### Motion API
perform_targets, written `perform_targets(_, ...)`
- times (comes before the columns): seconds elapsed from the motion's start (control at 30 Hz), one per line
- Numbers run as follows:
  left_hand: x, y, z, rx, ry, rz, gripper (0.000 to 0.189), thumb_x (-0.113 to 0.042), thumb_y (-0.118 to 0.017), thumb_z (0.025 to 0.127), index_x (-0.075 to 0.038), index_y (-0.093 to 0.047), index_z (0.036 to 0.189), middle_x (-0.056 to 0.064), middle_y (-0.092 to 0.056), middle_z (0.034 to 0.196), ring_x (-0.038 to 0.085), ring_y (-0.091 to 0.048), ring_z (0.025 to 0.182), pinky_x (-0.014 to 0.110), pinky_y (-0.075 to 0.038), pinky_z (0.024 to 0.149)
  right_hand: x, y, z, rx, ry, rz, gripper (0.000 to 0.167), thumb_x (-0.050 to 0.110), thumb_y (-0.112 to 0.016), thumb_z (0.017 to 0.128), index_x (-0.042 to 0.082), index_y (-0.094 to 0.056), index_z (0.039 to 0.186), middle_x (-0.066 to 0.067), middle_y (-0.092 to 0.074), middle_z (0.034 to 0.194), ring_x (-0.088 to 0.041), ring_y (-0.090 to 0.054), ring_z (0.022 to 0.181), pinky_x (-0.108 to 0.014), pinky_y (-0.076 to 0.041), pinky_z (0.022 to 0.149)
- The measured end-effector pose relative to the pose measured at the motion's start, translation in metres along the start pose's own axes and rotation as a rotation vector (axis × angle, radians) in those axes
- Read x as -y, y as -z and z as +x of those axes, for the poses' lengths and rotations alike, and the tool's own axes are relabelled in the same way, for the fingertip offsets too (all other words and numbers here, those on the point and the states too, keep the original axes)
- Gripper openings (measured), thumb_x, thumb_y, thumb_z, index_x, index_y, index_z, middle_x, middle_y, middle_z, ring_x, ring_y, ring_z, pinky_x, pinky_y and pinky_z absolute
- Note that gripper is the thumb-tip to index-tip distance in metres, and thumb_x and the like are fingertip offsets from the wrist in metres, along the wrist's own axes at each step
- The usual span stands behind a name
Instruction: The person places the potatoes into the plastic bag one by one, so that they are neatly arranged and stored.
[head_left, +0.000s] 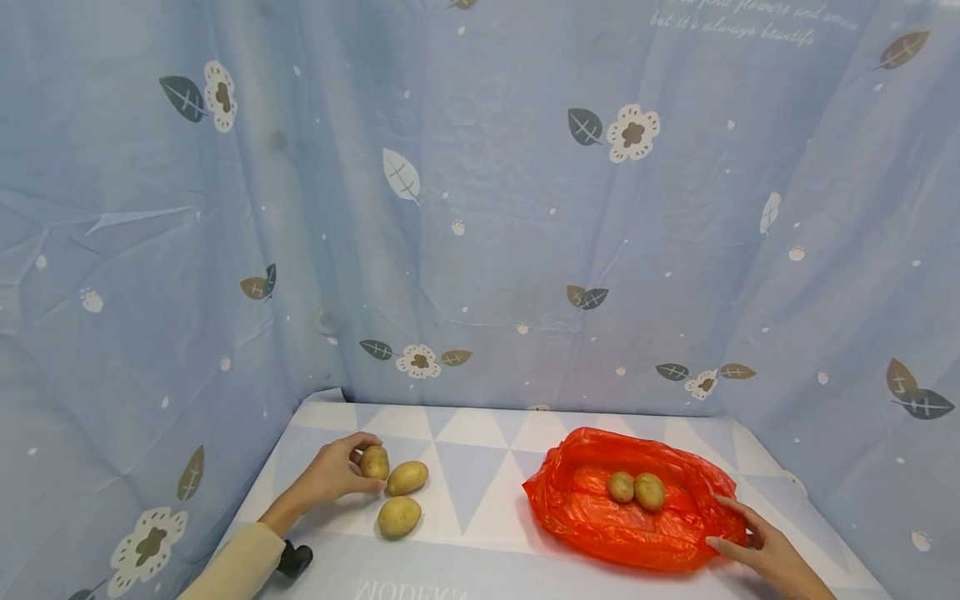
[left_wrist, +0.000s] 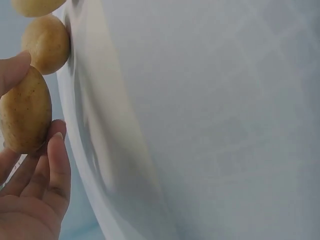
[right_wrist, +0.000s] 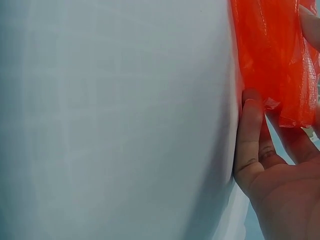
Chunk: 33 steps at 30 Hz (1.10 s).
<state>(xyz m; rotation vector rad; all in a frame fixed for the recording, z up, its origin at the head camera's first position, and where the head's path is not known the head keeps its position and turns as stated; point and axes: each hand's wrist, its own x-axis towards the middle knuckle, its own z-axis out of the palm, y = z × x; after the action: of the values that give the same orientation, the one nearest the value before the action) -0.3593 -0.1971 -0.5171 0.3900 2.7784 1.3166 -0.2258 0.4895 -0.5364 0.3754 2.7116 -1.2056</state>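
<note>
Three potatoes lie at the left of the table. My left hand (head_left: pixel 347 467) pinches the far one (head_left: pixel 374 462) between thumb and fingers; the left wrist view shows that potato (left_wrist: pixel 25 116) held against my fingers (left_wrist: pixel 56 165). Two more potatoes (head_left: pixel 407 477) (head_left: pixel 398 517) lie just right of it. An orange plastic bag (head_left: pixel 637 510) lies open at the right with two potatoes (head_left: pixel 621 487) (head_left: pixel 649 492) inside. My right hand (head_left: pixel 738 533) holds the bag's near right edge; the right wrist view shows my fingers (right_wrist: pixel 248 140) against the orange plastic (right_wrist: pixel 272 60).
The table (head_left: pixel 480 467) has a pale blue and white triangle cloth. Blue flowered curtain (head_left: pixel 480 208) walls it at the back and both sides. A small black object (head_left: pixel 294 560) sits by my left sleeve.
</note>
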Motion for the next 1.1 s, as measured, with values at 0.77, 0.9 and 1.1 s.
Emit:
perform_targets(0.77, -0.032, -0.01, 0.001, 0.031, -0.151, -0.055, 0.067, -0.027, -0.096, 0.072, -0.013, -0.064, 0.129, 0.0, -0.066, 0.107, 0.02, -0.062, 0.096, 0.028, -0.056, 0.075, 0.0, -0.002, -0.002, -0.005, -0.004, 0.005, 0.093, 0.045, -0.075, 0.093, -0.004, -0.027, 0.156, -0.045, -0.022, 0.151, -0.057, -0.045, 0.125, -0.051, -0.057, 0.091)
perform_targets(0.9, -0.038, -0.013, 0.001, 0.045, -0.18, -0.074, 0.066, -0.026, -0.096, 0.073, -0.014, -0.064, 0.129, 0.0, -0.066, 0.108, 0.021, -0.062, 0.096, 0.028, -0.057, 0.075, 0.0, -0.002, -0.002, 0.0, -0.007, 0.002, 0.095, 0.048, -0.075, 0.092, -0.004, -0.027, 0.155, -0.046, -0.022, 0.151, -0.057, -0.046, 0.125, -0.051, -0.057, 0.09)
perform_targets(1.1, -0.046, -0.019, 0.003, 0.064, -0.183, -0.095, 0.066, -0.027, -0.095, 0.073, -0.017, -0.063, 0.13, 0.0, -0.066, 0.11, 0.02, -0.062, 0.096, 0.029, -0.056, 0.076, 0.004, -0.001, -0.004, 0.004, -0.015, 0.011, 0.097, 0.049, -0.076, 0.091, -0.003, -0.026, 0.156, -0.044, -0.022, 0.152, -0.054, -0.047, 0.123, -0.05, -0.057, 0.091)
